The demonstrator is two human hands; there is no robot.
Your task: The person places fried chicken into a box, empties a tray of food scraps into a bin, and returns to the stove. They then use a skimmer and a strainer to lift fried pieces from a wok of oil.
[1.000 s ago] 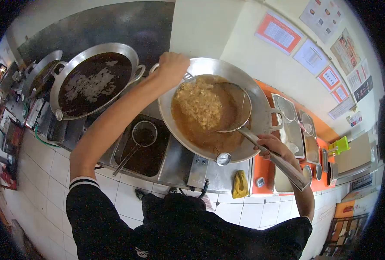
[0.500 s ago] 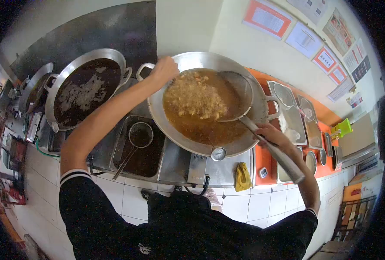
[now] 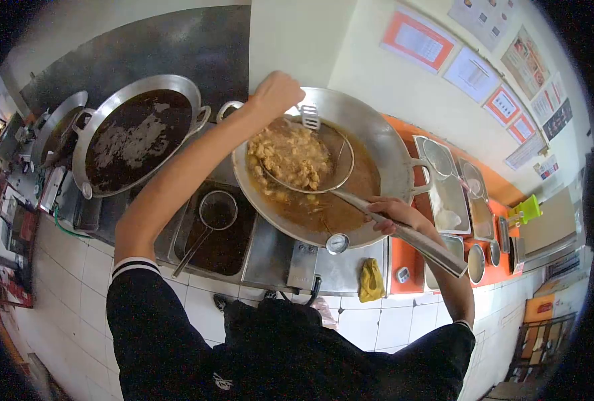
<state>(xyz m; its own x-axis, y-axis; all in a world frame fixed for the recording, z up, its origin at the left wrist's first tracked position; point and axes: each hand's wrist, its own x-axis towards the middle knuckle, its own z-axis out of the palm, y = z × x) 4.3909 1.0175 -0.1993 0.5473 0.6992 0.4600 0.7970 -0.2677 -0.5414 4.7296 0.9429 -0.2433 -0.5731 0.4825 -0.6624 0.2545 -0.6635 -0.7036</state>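
Note:
A large metal wok (image 3: 390, 140) holds brown bubbling oil and fried pieces (image 3: 293, 157). My right hand (image 3: 398, 215) is closed around the long handle of a wide wire strainer (image 3: 404, 230), whose round hoop lies in the wok with many of the pieces inside it. Above the wok's far left rim, my left hand (image 3: 278, 93) is closed on a slotted spatula (image 3: 309, 117). Its slotted head points down toward the strainer, and its handle is mostly hidden by the hand. A dial thermometer (image 3: 337, 243) sits at the wok's near rim.
Left of me stands another wok (image 3: 196, 90) of dark oil. A small strainer (image 3: 218, 210) rests over a sunken dark-oil pan. A yellow cloth (image 3: 371, 279) and a timer (image 3: 402, 274) lie at the counter's front edge. Metal trays (image 3: 440, 194) stand on the right.
The strainer has moved left under the fried pieces, which now gather in its hoop. My left hand has shifted right, and the slotted spatula's head has come into sight.

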